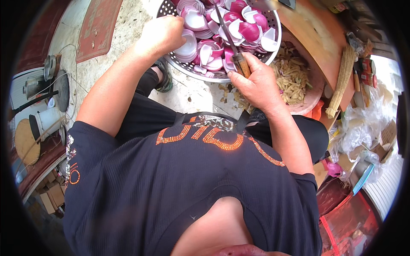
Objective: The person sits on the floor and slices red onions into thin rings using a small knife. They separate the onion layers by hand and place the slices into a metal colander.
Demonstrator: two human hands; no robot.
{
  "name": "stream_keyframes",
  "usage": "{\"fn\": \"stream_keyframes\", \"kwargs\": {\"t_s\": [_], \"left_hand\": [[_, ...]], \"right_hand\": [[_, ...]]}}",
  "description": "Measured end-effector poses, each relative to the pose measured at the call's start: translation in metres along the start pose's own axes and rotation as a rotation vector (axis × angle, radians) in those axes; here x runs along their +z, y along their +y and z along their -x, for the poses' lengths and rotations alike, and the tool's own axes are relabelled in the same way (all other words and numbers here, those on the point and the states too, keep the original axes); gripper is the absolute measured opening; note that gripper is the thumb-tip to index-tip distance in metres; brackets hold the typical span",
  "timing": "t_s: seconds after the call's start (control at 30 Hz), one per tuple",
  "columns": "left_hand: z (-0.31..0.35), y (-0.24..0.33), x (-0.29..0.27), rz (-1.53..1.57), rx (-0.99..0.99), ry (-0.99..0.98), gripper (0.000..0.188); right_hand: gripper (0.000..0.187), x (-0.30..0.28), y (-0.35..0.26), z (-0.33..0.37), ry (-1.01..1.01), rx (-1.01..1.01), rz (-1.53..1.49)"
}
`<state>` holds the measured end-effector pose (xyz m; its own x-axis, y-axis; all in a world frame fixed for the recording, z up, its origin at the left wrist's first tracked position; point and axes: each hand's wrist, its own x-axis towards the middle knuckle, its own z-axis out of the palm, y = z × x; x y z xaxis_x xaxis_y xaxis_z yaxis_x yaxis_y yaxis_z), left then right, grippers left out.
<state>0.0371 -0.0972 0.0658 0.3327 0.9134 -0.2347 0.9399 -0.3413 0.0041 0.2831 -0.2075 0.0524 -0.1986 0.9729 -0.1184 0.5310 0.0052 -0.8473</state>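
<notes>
Onion pieces (222,32), purple-skinned and white inside, fill a perforated metal colander (273,40) on the speckled stone floor (124,38), straight ahead of the seated person.

Left hand (161,34): curled into a loose fist at the colander's near-left rim, knuckles up, fingertips tucked down among the pieces. Whether they have closed on a piece cannot be told; the fingers hide it.

Right hand (256,83): wrapped closed around the wooden handle of a knife (232,40), thumb along the side. Blade runs from the handle up and slightly left, its long axis lying across the heap towards the far rim, tip over the middle of the colander.

Key relation: the onions lie just forward of both hands. The left hand is already in them; the right hand sits outside the near rim, with only the blade reaching over.

Beside the colander, right: a heap of pale trimmings (292,74) (skins and ends, by the look) in a reddish basin (314,91). A straw brush (341,81) lies beyond that.
</notes>
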Motion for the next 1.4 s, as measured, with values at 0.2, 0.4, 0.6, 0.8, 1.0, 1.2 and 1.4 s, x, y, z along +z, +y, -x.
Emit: {"fn": "stream_keyframes", "kwargs": {"t_s": [0.2, 0.4, 0.6, 0.8, 1.0, 1.2, 1.4], "left_hand": [[-0.002, -0.004, -0.020, 0.114, -0.062, 0.063, 0.040], [-0.027, -0.046, -0.026, 0.956, -0.061, 0.204, 0.029], [-0.025, 0.000, -0.037, 2.046, 0.011, 0.083, 0.023], [-0.019, 0.037, -0.020, 1.950, -0.266, 0.005, 0.026], [0.001, 0.072, -0.024, 1.725, -0.125, -0.174, 0.023], [-0.009, 0.057, -0.004, 1.887, 0.084, -0.302, 0.045], [0.013, 0.075, -0.014, 1.726, 0.197, -0.248, 0.085]], "right_hand": [[0.036, -0.004, -0.004, 0.000, -0.078, 0.031, 0.214], [0.032, -0.006, -0.007, -0.002, -0.130, -0.033, 0.389], [0.034, -0.005, -0.004, -0.004, -0.138, -0.162, 0.496], [0.045, -0.015, -0.006, -0.013, 0.191, -0.274, 0.299], [0.060, -0.009, -0.012, -0.019, 0.217, -0.139, -0.380], [0.049, -0.010, -0.006, -0.027, 0.174, 0.060, -0.692], [0.045, -0.010, -0.009, -0.024, 0.071, 0.166, -0.929]]}}
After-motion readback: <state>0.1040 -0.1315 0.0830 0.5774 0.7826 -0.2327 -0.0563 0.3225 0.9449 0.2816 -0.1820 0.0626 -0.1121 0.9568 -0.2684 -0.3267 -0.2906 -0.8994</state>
